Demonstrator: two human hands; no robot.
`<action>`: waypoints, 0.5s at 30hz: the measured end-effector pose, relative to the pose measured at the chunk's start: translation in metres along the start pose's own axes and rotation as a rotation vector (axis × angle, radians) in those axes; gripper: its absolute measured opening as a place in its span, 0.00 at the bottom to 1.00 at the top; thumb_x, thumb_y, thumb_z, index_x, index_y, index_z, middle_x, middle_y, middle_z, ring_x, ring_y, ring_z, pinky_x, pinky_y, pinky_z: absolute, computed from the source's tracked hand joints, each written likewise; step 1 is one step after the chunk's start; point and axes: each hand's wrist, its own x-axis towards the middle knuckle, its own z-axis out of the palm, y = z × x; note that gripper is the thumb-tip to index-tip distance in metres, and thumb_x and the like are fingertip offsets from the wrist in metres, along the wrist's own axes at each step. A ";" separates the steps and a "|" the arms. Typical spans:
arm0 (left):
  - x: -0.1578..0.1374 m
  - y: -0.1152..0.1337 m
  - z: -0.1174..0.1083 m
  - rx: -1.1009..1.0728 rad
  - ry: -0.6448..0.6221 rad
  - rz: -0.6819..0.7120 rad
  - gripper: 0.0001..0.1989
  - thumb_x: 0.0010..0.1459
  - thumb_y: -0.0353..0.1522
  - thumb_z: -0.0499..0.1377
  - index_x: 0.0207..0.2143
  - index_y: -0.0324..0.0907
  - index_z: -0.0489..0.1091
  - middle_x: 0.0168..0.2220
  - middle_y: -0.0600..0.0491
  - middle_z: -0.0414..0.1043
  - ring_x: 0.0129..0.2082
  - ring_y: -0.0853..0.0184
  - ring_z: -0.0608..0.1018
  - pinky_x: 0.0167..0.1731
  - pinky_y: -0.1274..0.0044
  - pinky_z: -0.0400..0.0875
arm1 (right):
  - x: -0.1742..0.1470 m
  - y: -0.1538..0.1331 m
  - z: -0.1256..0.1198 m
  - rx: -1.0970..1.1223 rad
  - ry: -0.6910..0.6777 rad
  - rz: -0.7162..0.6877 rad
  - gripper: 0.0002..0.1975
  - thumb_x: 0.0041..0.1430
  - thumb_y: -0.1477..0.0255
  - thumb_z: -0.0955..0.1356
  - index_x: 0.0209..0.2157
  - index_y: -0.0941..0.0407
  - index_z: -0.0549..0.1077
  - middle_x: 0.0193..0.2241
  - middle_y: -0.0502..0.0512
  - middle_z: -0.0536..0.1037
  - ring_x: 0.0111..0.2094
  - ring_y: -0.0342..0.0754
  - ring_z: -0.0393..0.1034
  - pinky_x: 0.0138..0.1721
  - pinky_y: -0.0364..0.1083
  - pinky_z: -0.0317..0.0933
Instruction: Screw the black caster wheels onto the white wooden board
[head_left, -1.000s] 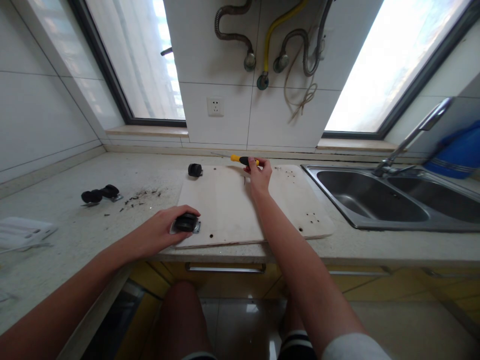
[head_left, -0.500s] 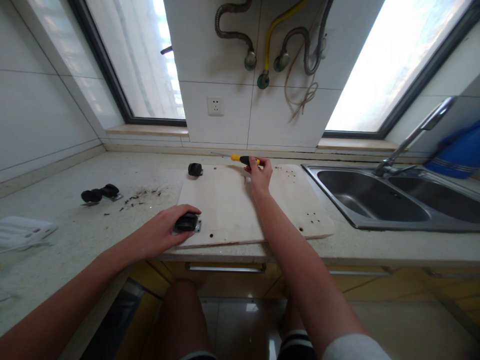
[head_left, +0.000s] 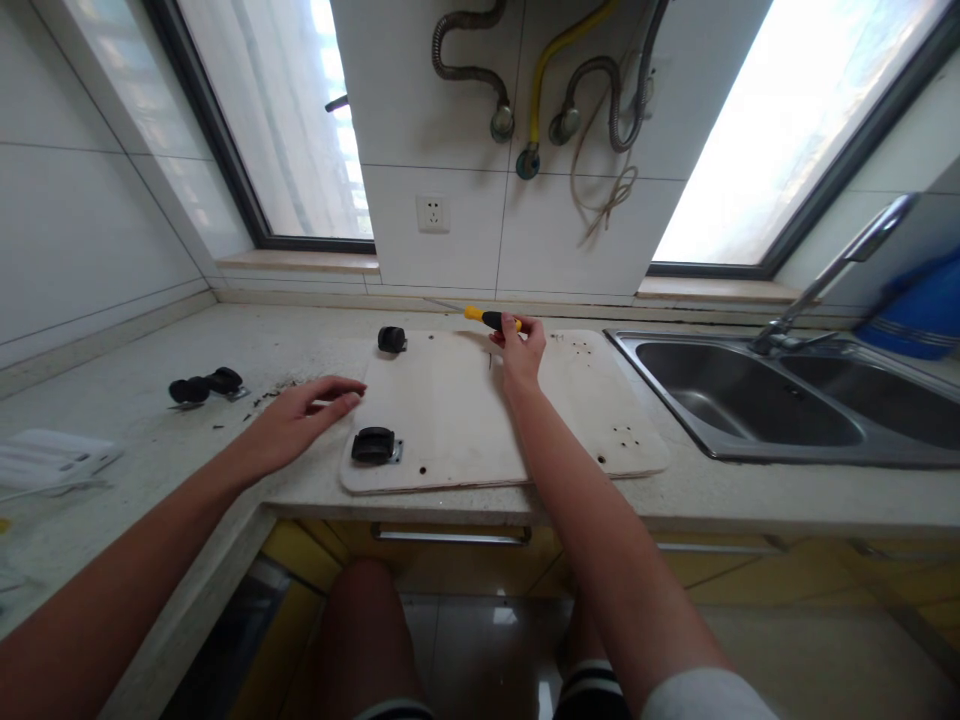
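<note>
My right hand (head_left: 520, 350) grips the black and yellow handle of a screwdriver (head_left: 482, 317) over the back of a white board (head_left: 465, 410). The screwdriver's thin shaft points left. My left hand (head_left: 307, 415) is empty, fingers apart, just off the board's left edge. One black caster wheel (head_left: 373, 445) with a metal plate sits on the board's near left corner, and another caster wheel (head_left: 391, 340) is at the far left corner. Small holes dot the board's right side.
Two loose casters (head_left: 206, 386) lie on the countertop (head_left: 150, 350) to the left, by scattered dark debris (head_left: 266, 392). A white plastic case (head_left: 56, 460) is at the far left. A double steel sink (head_left: 739, 395) with a faucet (head_left: 840, 265) adjoins the board's right side.
My left hand has let go of the near caster and moved up and left, off the board. My right hand holds the screwdriver in nearly the same place.
</note>
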 end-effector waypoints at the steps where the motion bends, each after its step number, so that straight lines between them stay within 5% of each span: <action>1: 0.005 -0.013 -0.007 0.070 0.090 -0.035 0.33 0.66 0.62 0.58 0.52 0.47 0.84 0.53 0.43 0.87 0.51 0.47 0.87 0.53 0.60 0.82 | 0.000 0.000 0.000 0.004 0.002 0.003 0.28 0.56 0.49 0.82 0.42 0.52 0.71 0.39 0.47 0.78 0.30 0.40 0.77 0.38 0.46 0.83; 5: 0.017 -0.082 -0.030 0.439 0.333 -0.029 0.32 0.63 0.60 0.57 0.35 0.44 0.85 0.34 0.48 0.84 0.43 0.47 0.87 0.41 0.63 0.76 | -0.001 -0.003 0.000 0.027 0.013 0.015 0.27 0.57 0.50 0.82 0.41 0.52 0.71 0.38 0.47 0.78 0.29 0.40 0.77 0.39 0.46 0.83; 8: 0.016 -0.124 -0.033 0.506 0.342 -0.028 0.32 0.59 0.63 0.58 0.32 0.45 0.85 0.27 0.53 0.80 0.33 0.56 0.85 0.30 0.69 0.66 | -0.001 -0.004 0.001 0.047 0.018 0.027 0.27 0.56 0.50 0.82 0.41 0.52 0.72 0.37 0.46 0.78 0.29 0.40 0.78 0.38 0.46 0.83; 15: 0.008 -0.133 -0.020 0.530 0.343 -0.002 0.29 0.63 0.57 0.54 0.32 0.47 0.83 0.25 0.58 0.77 0.31 0.63 0.83 0.30 0.70 0.59 | 0.001 -0.006 0.001 0.112 0.027 0.098 0.23 0.59 0.55 0.82 0.40 0.52 0.71 0.34 0.44 0.77 0.28 0.38 0.77 0.40 0.45 0.84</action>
